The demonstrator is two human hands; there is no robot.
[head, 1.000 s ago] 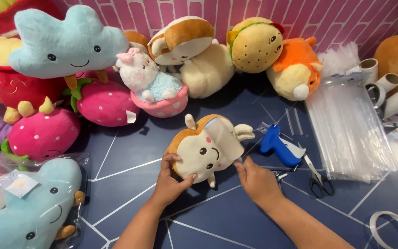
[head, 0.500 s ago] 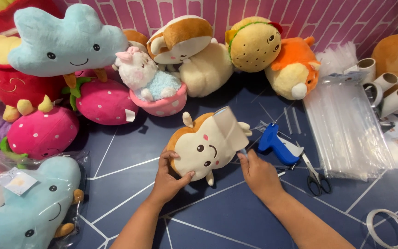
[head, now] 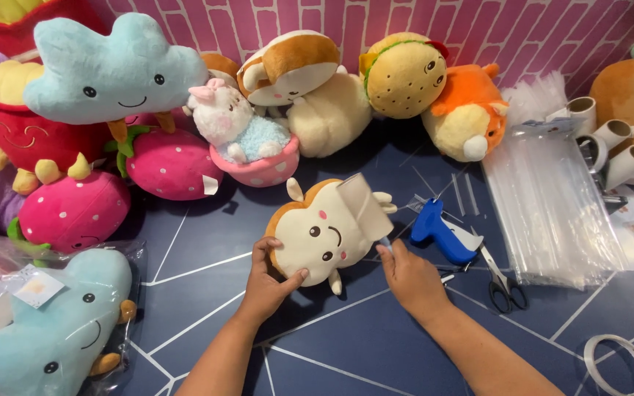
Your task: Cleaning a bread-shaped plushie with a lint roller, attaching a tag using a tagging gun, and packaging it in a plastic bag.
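We look down at a dark blue mat (head: pixel 346 345) crossed by thin white lines, with a pink brick-patterned wall along its far edge. Near the middle lies a toast-shaped plush toy (head: pixel 317 238), cream-faced with a brown crust, tilted with its ears toward the far edge. Our left hand (head: pixel 267 282) grips its lower left corner, thumb on the face and fingers curled underneath. Our right hand (head: pixel 409 275) sits just beside the toy's right side, fingertips pinched on something small and clear at the foot of a card tag (head: pixel 365 205) that stands up from the toy; what it pinches is too small to tell. To do this well, we judge the left hand should hold the toy steady while the right works with small, careful movements close to the tag. Just right of the hand lie a blue tagging gun (head: pixel 438 231) and scissors (head: pixel 504 282), then a stack of clear bags (head: pixel 552 213). Other plush toys (head: pixel 177 161) crowd the far and left edges.
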